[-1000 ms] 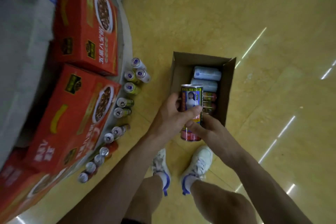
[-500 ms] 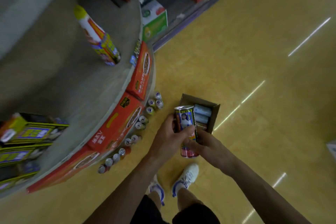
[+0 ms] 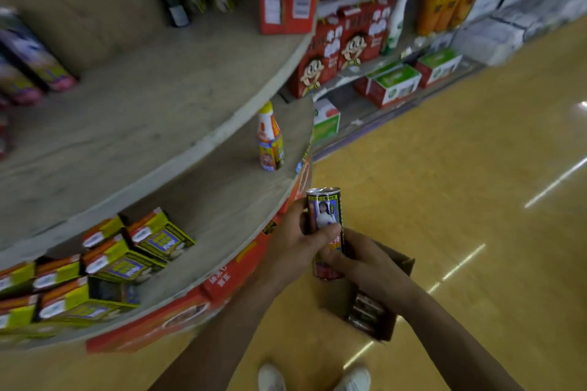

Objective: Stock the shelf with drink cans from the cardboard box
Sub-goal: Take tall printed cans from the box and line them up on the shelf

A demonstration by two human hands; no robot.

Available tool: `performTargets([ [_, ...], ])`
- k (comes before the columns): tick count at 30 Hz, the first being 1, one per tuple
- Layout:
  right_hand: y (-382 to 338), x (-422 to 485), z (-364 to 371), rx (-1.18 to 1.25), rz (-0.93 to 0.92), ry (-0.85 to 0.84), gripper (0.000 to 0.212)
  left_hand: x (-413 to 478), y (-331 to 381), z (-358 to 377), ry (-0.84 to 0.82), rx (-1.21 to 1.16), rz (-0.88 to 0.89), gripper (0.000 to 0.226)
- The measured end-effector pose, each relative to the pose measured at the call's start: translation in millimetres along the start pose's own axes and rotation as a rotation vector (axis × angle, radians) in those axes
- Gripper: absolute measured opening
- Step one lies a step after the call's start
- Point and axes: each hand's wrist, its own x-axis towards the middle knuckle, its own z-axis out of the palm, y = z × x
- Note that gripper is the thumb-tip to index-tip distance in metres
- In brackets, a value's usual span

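Drink can [image 3: 324, 216], head view: held upright just right of centre frame, above the cardboard box [image 3: 336, 298] on the floor [image 3: 444, 200] and level with the rim of the lower shelf [image 3: 222, 200].

Grip: the left hand [image 3: 295, 247] is wrapped round the upper body with the thumb across the printed label. The right hand [image 3: 365, 263] clasps the red lower end. Both are clamped on the can. Whether this is one tall can or two held end to end cannot be told.

Risks, as judged:
- A smooth metal cylinder with a glossy label can slip when one hand lets go for the placing.
- The shelf board is curved with no visible lip, so a can set near its edge could roll or tip off.
- A lone bottle [image 3: 270, 140] stands near that edge at upper centre. A careless reach could knock it over.
- The open box lies close by the white shoes [image 3: 271, 378] and is a trip hazard.

Materials:
- The can has a bright rimmed top, a dark body and a portrait label.
- The box is plain brown card with thin walls. More cans [image 3: 365, 311] lie on their sides inside.
- The shelf is matt grey with a slightly mottled surface.
- Yellow cartons [image 3: 127, 257] sit at lower left.
- Red cartons [image 3: 228, 270] sit below the shelf rim.
- The floor is polished yellow and shows streaks of reflected light.
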Motion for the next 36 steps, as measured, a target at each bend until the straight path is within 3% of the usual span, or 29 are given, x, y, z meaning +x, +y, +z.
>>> performTargets([
  [9,-93,32,65,-0.06,-0.241,-0.041,0.02,-22,61,-103,0.101,-0.001,0.215,0.057],
  [12,-118,43,87,-0.1,-0.321,-0.079,0.028,-29,73,-137,0.156,-0.001,0.273,0.059],
  [19,-169,71,134,-0.206,-0.44,-0.17,0.047,-44,89,-203,0.33,0.004,0.335,0.051],
  [24,-197,103,165,-0.167,-0.45,-0.284,0.026,-49,94,-245,0.457,0.008,0.359,0.055],
  [31,-227,151,196,-0.172,-0.516,-0.416,0.022,-42,103,-292,0.588,0.033,0.381,0.056],
  [36,-241,194,209,-0.222,-0.568,-0.474,0.039,-21,101,-313,0.671,0.025,0.36,0.058],
])
